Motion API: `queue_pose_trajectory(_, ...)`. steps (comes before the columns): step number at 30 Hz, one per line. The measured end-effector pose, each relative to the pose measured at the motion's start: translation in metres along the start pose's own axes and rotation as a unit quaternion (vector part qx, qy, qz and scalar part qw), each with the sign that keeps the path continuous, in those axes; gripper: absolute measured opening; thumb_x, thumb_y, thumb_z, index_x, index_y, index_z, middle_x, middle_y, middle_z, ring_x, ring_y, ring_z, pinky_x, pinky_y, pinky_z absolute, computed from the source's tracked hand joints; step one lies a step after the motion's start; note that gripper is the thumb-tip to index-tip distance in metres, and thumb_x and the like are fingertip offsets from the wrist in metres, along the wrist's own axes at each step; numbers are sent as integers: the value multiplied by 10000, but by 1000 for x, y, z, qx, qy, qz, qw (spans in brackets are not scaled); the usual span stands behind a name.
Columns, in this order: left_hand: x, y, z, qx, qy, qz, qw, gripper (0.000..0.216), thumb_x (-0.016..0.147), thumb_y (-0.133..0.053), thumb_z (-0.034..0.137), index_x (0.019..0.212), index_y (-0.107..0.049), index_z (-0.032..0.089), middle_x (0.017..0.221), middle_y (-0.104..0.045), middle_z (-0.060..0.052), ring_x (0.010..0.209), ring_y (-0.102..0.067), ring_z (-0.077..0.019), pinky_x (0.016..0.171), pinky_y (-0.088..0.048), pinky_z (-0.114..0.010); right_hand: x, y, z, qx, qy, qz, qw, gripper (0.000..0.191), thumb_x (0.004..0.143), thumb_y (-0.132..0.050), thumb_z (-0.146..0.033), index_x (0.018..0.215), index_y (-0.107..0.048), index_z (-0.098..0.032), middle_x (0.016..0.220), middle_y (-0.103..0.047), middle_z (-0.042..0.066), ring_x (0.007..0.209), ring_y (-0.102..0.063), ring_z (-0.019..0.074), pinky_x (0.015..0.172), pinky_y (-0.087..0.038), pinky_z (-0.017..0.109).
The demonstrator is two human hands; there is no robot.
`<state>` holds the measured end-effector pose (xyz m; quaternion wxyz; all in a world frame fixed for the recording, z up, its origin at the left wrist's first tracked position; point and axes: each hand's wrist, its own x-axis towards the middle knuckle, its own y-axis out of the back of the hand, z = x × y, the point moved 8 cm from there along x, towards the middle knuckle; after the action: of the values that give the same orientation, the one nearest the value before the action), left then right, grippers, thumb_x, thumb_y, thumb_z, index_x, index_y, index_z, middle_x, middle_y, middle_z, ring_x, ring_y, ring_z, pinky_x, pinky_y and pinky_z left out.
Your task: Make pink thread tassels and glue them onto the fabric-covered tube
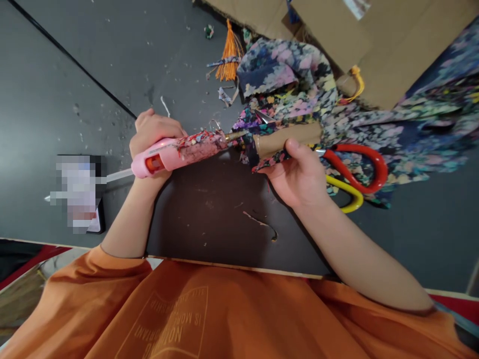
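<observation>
The person's left hand (pixel 155 129) is closed round a pink glue gun (pixel 164 155), whose barrel is crusted with coloured scraps. An orange part shows through its side window, and a translucent stick (pixel 119 175) protrudes from its back end. The gun's metal nozzle points at the end of a tan-faced floral strip (pixel 288 139), which the right hand (pixel 301 174) grips with the thumb on top; whether nozzle and strip touch cannot be told.

Just right of the right hand are the red and yellow handles of a pair of scissors (pixel 344 173); whether that hand also holds them is hidden. Beyond it floral cloth (pixel 292 75) lies bunched, with cardboard (pixel 337 45) farther off and an orange tassel (pixel 227 50) to its left. Left of the left hand, a phone (pixel 82 192), its screen blurred out, rests on the dark surface (pixel 209 214). Nearer than both hands, the orange shirt (pixel 224 309) carries upside-down print: "IS MORE" reads clearly, "PORTANT" ends another word, and the remainder is folded or faint.
</observation>
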<state>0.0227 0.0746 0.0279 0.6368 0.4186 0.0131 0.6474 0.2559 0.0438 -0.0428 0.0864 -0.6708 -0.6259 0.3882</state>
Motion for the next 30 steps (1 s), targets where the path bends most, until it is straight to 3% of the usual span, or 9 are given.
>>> queue_pose_trajectory(7, -1, 1, 4, -4, -14, -18, 1000, 349, 985, -488, 369, 706, -629, 213, 778, -694, 73, 760, -646, -58, 1051, -398, -347, 0, -1, 1, -5, -7, -4, 1000, 217, 645, -819, -399, 771, -715, -257, 698, -732, -81, 616, -690, 93, 561, -627, 202)
queue_pose_trajectory(11, -1, 0, 6, -23, -30, -21, 999, 347, 986, -473, 393, 722, -630, 232, 773, -684, 89, 735, -655, -67, 1055, -414, -385, 0, -4, -2, -12, 8, -4, 1000, 155, 705, -763, -372, 782, -709, -249, 692, -723, -85, 606, -686, 80, 575, -617, 191)
queue_pose_trajectory(15, -1, 8, 10, -33, -75, 32, 996, 308, 949, -503, 444, 737, -620, 254, 747, -682, 86, 707, -662, -88, 976, -497, -380, -1, -3, -4, -50, 19, 9, 999, 126, 756, -709, -366, 771, -668, -248, 724, -715, -79, 635, -695, 91, 582, -607, 205)
queue_pose_trajectory(20, -2, 14, 4, -15, -64, 58, 996, 310, 852, -574, 549, 763, -636, 258, 743, -698, 64, 705, -659, -116, 932, -509, -386, 0, -1, -4, -66, 26, 12, 997, 130, 772, -690, -377, 796, -662, -253, 748, -707, -81, 643, -690, 87, 585, -604, 209)
queue_pose_trajectory(27, -2, 11, 3, 22, -63, 38, 997, 203, 873, -587, 398, 735, -620, 254, 730, -687, 59, 695, -652, -107, 921, -511, -383, -2, -5, -3, -43, 22, -2, 999, 147, 756, -729, -375, 781, -681, -239, 734, -708, -73, 658, -692, 95, 592, -630, 234)
queue_pose_trajectory(30, -2, 10, 4, 28, -70, 32, 997, 220, 885, -576, 408, 740, -624, 249, 713, -665, 54, 702, -657, -111, 921, -519, -388, -2, -7, -3, -15, 18, -14, 1000, 173, 723, -771, -376, 802, -701, -239, 734, -725, -70, 628, -689, 101, 566, -636, 243)
